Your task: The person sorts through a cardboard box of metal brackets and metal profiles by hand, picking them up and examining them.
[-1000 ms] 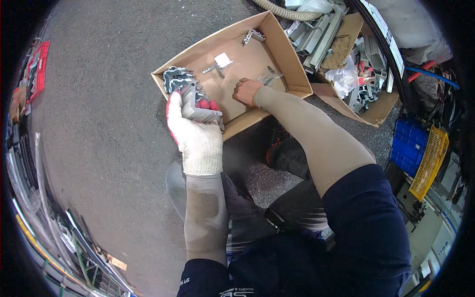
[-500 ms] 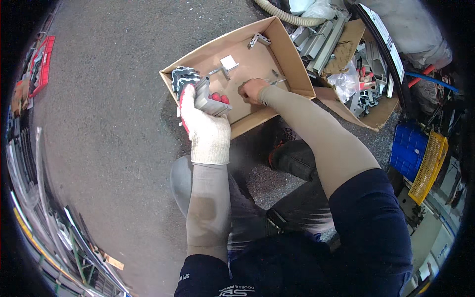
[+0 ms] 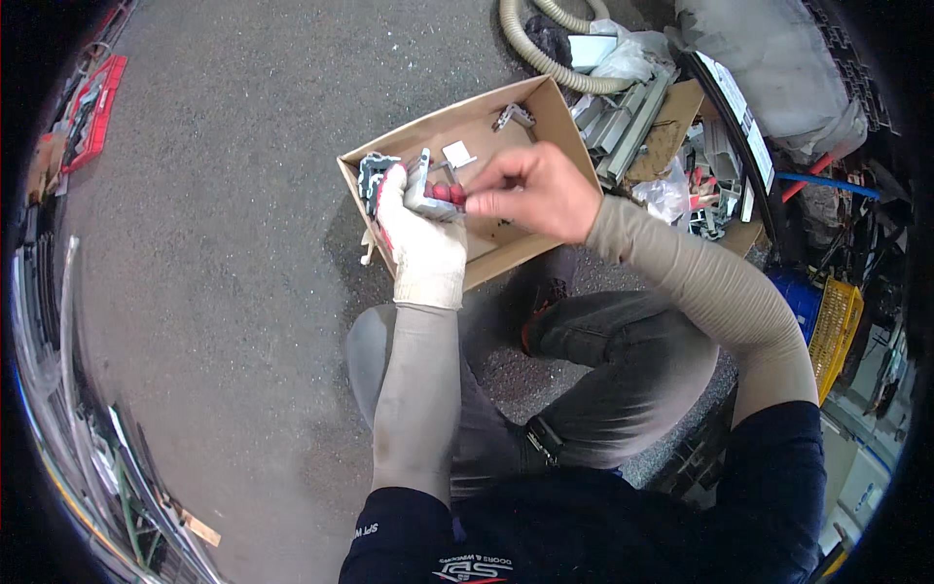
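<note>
My left hand [image 3: 423, 243], in a white glove with red-coated fingers, is closed around a short grey angled metal profile [image 3: 416, 187]. It is held over the left part of a shallow cardboard box [image 3: 569, 136]. My bare right hand [image 3: 545, 190] meets it from the right, thumb and forefinger pinched against the profile's edge by the red fingertips. Whatever the pinch holds is too small to make out. Inside the box, a black-and-silver part [image 3: 375, 175] fills the left corner, a white square piece [image 3: 457, 153] lies mid-box, and a small metal bracket [image 3: 514, 117] rests at the far right.
Beyond the box run a ribbed cream hose [image 3: 525, 58] and stacked metal profiles [image 3: 628, 122]. To the right are loose hardware [image 3: 705, 219], a blue crate [image 3: 796, 292] and a yellow crate [image 3: 837, 336]. A red tray [image 3: 102, 112] and long bars [image 3: 68, 341] line the left.
My right hand has risen out of the box and come left to the profile in my left hand. The view has shifted slightly.
</note>
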Demonstrator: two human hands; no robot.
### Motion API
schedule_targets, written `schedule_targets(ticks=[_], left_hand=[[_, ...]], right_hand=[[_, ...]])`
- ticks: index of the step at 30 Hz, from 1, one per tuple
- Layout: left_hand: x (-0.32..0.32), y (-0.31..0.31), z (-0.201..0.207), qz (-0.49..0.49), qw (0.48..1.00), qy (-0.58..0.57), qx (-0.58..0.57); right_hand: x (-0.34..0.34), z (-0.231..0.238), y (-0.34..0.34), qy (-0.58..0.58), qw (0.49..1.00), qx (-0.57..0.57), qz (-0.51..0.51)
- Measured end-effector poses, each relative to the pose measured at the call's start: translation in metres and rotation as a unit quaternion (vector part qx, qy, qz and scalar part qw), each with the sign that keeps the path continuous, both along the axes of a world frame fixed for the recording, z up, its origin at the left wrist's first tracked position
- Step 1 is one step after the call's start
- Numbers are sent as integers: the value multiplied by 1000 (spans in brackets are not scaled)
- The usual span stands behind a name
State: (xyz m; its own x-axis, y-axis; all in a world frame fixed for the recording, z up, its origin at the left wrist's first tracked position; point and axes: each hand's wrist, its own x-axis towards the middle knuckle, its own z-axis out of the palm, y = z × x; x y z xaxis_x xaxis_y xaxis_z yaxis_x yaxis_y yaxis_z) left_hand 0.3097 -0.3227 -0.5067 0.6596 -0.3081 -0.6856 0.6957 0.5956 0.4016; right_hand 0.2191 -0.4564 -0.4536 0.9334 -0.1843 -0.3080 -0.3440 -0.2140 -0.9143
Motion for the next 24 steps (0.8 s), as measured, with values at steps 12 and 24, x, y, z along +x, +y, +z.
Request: schedule_targets(ticks=[12,24], left_hand=[[-6,0,9,-20,1000,22,1],[-6,6,2,-28,998,-15,-62]], right_hand=[[-12,-11,15,-125,984,-123,8],[-9,-6,26,-118,989,-87,-29]])
